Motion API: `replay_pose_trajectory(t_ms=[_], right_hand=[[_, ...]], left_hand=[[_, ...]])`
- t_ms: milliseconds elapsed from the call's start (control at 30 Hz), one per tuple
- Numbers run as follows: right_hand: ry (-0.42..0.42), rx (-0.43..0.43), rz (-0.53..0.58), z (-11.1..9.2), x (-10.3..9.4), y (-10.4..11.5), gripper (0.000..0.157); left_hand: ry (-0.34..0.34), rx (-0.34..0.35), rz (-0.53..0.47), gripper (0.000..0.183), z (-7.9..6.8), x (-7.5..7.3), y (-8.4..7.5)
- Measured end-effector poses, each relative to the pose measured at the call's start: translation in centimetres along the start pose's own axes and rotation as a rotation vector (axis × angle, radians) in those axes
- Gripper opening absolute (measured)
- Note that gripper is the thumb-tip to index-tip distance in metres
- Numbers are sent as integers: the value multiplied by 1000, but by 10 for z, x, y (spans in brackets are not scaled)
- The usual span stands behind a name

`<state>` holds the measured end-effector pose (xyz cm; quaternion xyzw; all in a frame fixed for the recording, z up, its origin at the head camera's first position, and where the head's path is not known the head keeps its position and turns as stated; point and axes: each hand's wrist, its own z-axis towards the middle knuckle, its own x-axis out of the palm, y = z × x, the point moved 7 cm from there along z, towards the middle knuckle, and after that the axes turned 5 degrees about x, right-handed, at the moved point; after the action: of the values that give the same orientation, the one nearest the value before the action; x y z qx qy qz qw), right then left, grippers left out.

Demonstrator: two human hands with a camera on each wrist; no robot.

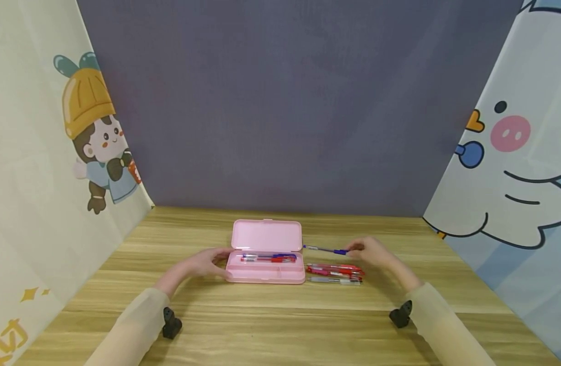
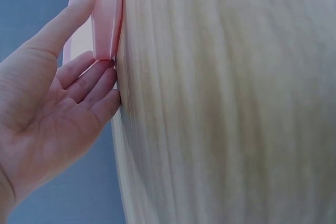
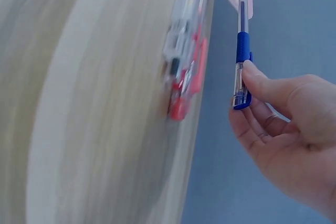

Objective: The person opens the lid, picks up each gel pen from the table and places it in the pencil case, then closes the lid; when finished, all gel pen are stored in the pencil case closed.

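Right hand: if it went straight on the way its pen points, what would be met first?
Probably the open pink lid, which the held blue pen would reach before the right hand, though height is unclear.

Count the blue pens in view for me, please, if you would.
2 visible: the first blue pen is pinched by the right hand; the second blue pen lies in the rear compartment of the pink case, beside a red pen. More could be hidden.

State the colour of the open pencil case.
The pencil case is pink, clearest in the head view.
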<state>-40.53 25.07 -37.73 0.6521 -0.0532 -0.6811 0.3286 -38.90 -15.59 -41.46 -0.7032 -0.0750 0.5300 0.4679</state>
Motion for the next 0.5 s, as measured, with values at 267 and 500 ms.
replay_pose_trajectory(t_ms=[267,500], right_hand=[[6,-18,20,4,3,19,17],[-1,-21,66,9,8,33,19]], left_hand=[[-1,-2,-6,85,1,1,2],[8,14,-6,82,0,0,-1]])
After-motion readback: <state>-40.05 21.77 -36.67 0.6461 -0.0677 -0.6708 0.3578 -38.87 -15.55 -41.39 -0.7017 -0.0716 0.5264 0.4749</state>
